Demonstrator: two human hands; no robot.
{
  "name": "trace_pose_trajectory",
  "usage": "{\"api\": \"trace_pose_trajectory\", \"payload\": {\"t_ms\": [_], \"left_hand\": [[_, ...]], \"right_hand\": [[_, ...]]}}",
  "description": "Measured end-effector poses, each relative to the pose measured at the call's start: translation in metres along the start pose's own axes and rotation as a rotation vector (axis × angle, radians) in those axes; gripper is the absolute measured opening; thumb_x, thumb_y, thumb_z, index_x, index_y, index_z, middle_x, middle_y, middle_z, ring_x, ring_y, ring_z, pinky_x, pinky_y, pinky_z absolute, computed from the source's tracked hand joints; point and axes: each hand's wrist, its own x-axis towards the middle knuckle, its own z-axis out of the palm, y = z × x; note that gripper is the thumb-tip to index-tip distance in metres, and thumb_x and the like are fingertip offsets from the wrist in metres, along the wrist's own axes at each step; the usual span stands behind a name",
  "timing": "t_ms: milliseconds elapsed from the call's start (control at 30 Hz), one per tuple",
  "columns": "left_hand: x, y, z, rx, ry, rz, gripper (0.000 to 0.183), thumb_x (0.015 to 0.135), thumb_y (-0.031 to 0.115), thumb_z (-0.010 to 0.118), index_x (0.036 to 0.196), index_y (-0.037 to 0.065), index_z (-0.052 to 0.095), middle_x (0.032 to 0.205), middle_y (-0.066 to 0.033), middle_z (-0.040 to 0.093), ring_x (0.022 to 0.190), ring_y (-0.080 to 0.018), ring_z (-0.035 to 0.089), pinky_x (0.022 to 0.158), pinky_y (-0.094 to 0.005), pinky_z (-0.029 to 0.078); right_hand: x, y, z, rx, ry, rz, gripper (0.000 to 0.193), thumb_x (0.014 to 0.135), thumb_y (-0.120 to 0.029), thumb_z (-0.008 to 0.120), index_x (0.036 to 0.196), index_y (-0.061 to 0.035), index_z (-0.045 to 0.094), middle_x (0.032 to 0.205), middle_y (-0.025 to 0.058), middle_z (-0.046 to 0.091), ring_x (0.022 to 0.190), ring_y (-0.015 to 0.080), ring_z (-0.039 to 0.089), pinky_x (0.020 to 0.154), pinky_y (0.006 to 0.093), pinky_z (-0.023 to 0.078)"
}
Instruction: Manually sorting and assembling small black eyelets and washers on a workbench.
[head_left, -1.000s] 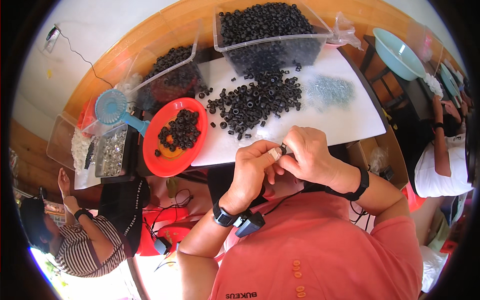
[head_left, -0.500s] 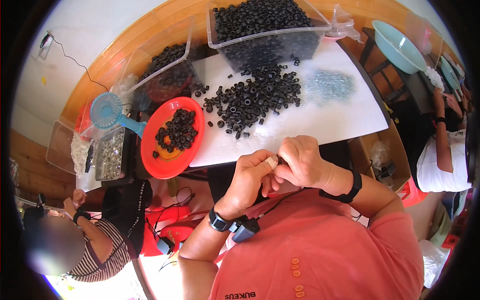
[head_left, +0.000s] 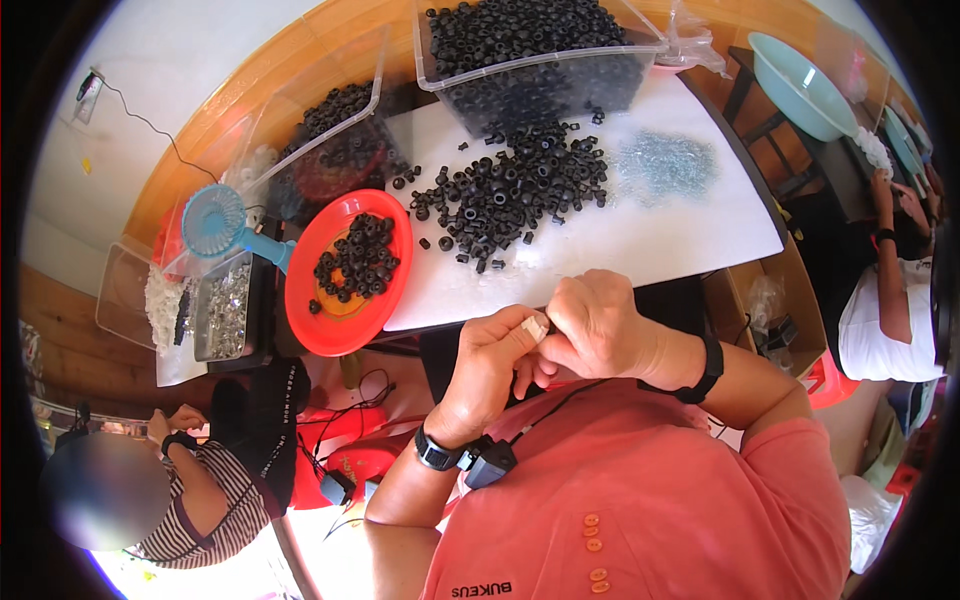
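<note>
My left hand [head_left: 497, 358] and my right hand [head_left: 597, 325] meet in front of my chest, just off the near edge of the white board [head_left: 690, 235]. Fingers of both are closed together around something small that they hide. A white wrap [head_left: 535, 327], like tape, covers my left thumb. Beyond the hands lies a heap of small black ring-shaped plastic parts [head_left: 520, 195]. To its right is a patch of thin, clear bluish pieces [head_left: 665, 165]. A red plate [head_left: 300, 290] on the left carries more black parts [head_left: 358, 258].
A clear bin [head_left: 540, 85] full of black parts stands at the back, another clear bin [head_left: 335, 150] left of it. A blue handheld fan [head_left: 215, 222] lies beside a metal tray [head_left: 222, 310]. A cardboard box [head_left: 735, 300] sits right. Co-workers sit at both sides.
Both hands stay together in nearly the same place, with slight finger movement. The view has shifted a little. The left co-worker's hands have moved slightly.
</note>
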Motion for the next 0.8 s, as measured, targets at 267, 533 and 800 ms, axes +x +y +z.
{"api": "trace_pose_trajectory", "payload": {"t_ms": [267, 533, 800], "left_hand": [[0.031, -0.006, 0.001, 0.733, 0.247, 0.787, 0.025, 0.084, -0.005, 0.063, 0.107, 0.0, 0.069, 0.09, -0.0082, 0.063, 0.083, -0.0184, 0.057, 0.072, -0.0329, 0.046], [0.064, -0.001, 0.016, 1.037, 0.118, 0.874, 0.033, 0.071, -0.012, 0.056, 0.1, -0.001, 0.066, 0.093, -0.012, 0.059, 0.09, -0.0332, 0.05, 0.077, -0.0413, 0.047], [0.076, 0.008, 0.011, 1.088, -0.019, 0.823, 0.027, 0.072, -0.007, 0.06, 0.098, -0.001, 0.065, 0.092, -0.0119, 0.058, 0.089, -0.0333, 0.05, 0.077, -0.0419, 0.047]], "right_hand": [[0.031, 0.037, -0.031, -0.18, -0.616, 0.394, 0.018, 0.076, -0.016, 0.069, 0.083, 0.0003, 0.067, 0.073, 0.0216, 0.068, 0.069, 0.0384, 0.069, 0.061, 0.048, 0.051], [0.032, 0.062, -0.026, -0.17, -0.713, 0.402, 0.025, 0.074, -0.024, 0.074, 0.075, -0.0017, 0.063, 0.067, 0.0182, 0.064, 0.067, 0.0395, 0.065, 0.06, 0.05, 0.047], [0.041, 0.061, -0.037, -0.028, -0.62, 0.647, 0.01, 0.07, -0.009, 0.069, 0.073, 0.0004, 0.07, 0.074, 0.0235, 0.067, 0.073, 0.0403, 0.068, 0.063, 0.0483, 0.052]]}}
